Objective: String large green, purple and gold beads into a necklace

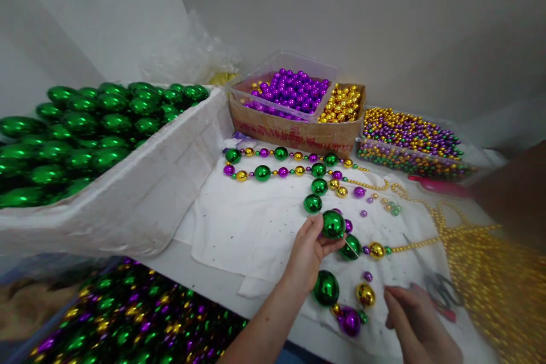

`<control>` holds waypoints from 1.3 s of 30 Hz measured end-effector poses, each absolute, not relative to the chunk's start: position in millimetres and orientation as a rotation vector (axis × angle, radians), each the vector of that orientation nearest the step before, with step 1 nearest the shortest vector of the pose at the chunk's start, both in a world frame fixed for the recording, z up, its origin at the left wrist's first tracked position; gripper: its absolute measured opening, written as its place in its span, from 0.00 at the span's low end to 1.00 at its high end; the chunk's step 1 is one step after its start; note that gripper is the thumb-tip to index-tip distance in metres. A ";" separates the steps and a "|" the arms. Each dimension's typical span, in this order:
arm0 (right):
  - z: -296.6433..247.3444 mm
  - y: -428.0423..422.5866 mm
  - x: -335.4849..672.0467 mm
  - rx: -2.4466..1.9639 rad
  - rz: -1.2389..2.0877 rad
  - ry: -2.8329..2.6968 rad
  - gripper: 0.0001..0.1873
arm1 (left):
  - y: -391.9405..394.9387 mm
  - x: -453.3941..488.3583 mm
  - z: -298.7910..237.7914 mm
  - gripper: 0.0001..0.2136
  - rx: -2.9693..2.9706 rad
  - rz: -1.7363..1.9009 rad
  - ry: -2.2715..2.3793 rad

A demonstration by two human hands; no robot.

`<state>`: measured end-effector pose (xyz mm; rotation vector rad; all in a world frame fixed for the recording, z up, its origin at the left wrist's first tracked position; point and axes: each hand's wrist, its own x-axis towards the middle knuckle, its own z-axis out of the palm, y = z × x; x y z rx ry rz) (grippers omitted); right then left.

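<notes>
My left hand (309, 247) is closed on a large shiny green ball (333, 224), gripped between thumb and fingers. A thin pale strand (350, 246) shows at the ball's lower right. Just behind it lies another green ball (351, 248), in line with a gold ball (377, 250) and a gold bead chain (416, 243). My right hand (420, 324) is pinched shut at the lower right; what its fingertips hold, if anything, I cannot make out. Nearest to it are a loose-looking gold ball (365, 294), a purple ball (350, 321) and a green ball (326, 288).
A bead strand (281, 172) loops across the white cloth (222, 239). Scissors (443, 290) lie beside my right hand. A foam box (183, 182) of green balls stands left. Behind are a cardboard box (294, 133) and a clear bin (409, 153) of small beads.
</notes>
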<state>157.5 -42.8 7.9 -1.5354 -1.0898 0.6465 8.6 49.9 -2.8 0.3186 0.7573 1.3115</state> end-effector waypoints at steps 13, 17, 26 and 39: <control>86.4 -33.6 162.0 -1.398 -0.163 -1.796 0.11 | 43.7 20.4 19.9 0.17 0.009 1.022 0.709; 101.5 -32.6 160.7 -1.281 -0.266 -1.857 0.11 | 41.0 21.5 21.6 0.14 0.017 1.008 0.711; 107.3 -28.1 147.8 -1.107 -0.309 -1.804 0.09 | 35.3 19.7 25.3 0.16 0.054 0.985 0.659; 88.8 -21.0 136.0 -0.988 -0.329 -1.850 0.13 | 32.3 21.7 21.4 0.19 0.004 1.050 0.670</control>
